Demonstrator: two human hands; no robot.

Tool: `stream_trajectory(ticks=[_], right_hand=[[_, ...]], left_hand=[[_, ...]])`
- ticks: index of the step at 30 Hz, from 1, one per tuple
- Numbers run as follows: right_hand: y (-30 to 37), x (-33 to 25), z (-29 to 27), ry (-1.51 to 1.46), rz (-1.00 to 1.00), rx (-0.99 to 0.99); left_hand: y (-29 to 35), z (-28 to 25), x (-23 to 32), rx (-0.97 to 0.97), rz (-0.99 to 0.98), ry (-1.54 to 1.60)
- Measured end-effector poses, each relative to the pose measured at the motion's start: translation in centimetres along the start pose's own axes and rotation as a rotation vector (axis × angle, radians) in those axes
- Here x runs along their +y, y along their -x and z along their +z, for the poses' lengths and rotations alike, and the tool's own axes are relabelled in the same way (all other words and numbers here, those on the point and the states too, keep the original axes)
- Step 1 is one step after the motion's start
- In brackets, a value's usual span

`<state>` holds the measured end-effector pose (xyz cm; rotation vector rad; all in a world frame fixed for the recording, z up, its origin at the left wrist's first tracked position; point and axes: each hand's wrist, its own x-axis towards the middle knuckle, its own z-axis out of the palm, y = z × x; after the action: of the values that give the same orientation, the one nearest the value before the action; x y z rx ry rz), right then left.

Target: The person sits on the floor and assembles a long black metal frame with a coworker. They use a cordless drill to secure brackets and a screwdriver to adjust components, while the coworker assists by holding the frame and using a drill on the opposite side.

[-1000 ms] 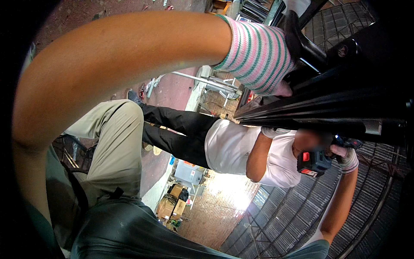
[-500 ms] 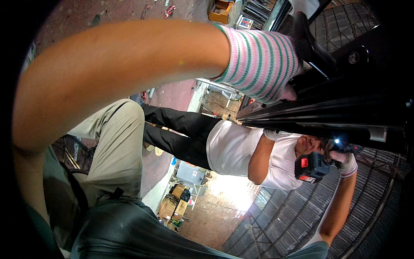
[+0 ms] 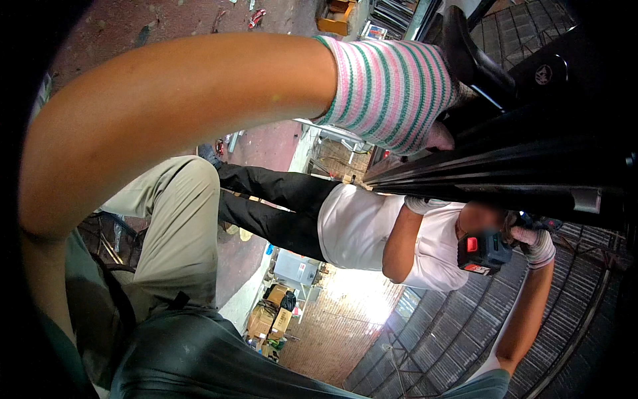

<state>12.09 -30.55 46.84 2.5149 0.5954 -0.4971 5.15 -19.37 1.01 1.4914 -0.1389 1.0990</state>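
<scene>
My left hand [image 3: 399, 93], in a pink, white and green striped knit glove, reaches across the top and is closed on a long black ribbed frame [image 3: 478, 159]. Its thumb shows against the frame; the other fingers are hidden behind the glove. Close beside it is a curved black handle-like part [image 3: 475, 56]. At the right, my right hand [image 3: 533, 245], in a pale glove, grips a cordless drill [image 3: 487, 251] with a black and red battery. The drill's nose is by the frame's lower side; its tip is hard to make out.
Opposite me a co-worker in a white T-shirt [image 3: 362, 223] and dark trousers has a gloved hand [image 3: 425, 205] at the frame. Cardboard boxes [image 3: 269, 319] and a grey bin [image 3: 292, 269] stand beyond. A wooden drawer [image 3: 334, 16] and scraps lie on the reddish floor [image 3: 179, 20].
My left hand has shifted slightly left. The drill's bright light is no longer visible, and the drill has moved a little right. A pale shape at the black handle's upper end is gone.
</scene>
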Motion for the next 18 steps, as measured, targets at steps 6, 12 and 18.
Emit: stream_trajectory(ticks=[6, 12, 18], right_hand=[[0.9, 2.3, -0.8, 0.049, 0.034, -0.004], [0.6, 0.4, -0.8, 0.101, -0.027, -0.07], [0.3, -1.3, 1.0, -0.055, 0.085, 0.068]], left_hand=[[-0.6, 1.0, 0.4, 0.08, -0.01, 0.053], [-0.7, 1.5, -0.5, 0.257, 0.275, 0.029], [-0.4, 0.8, 0.7, 0.023, 0.017, 0.065]])
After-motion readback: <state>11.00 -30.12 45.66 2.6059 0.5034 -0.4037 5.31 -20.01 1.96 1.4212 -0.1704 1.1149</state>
